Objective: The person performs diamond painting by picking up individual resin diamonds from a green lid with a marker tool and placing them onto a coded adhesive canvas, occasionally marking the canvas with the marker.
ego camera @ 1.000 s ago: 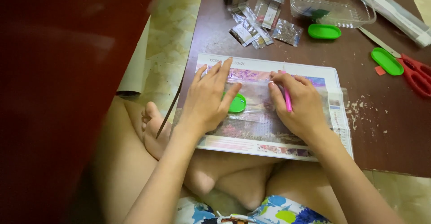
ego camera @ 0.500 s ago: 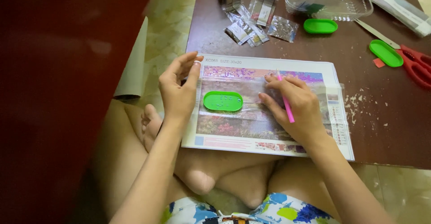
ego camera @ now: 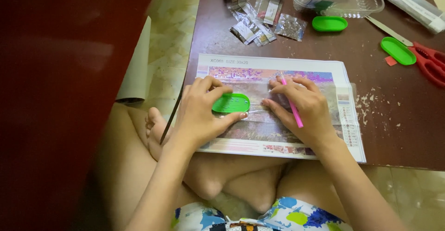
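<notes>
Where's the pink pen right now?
In the head view the pink pen is in the right hand, right of centre, its tip on the canvas, just right of the green tray that the left hand grips.

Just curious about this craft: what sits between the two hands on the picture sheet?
In the head view, only the film-covered picture sheet lies between the left hand, which grips the green tray, and the right hand.

A home: tiled floor (ego camera: 174,31), low brown table (ego camera: 398,120), scattered craft supplies.
</notes>
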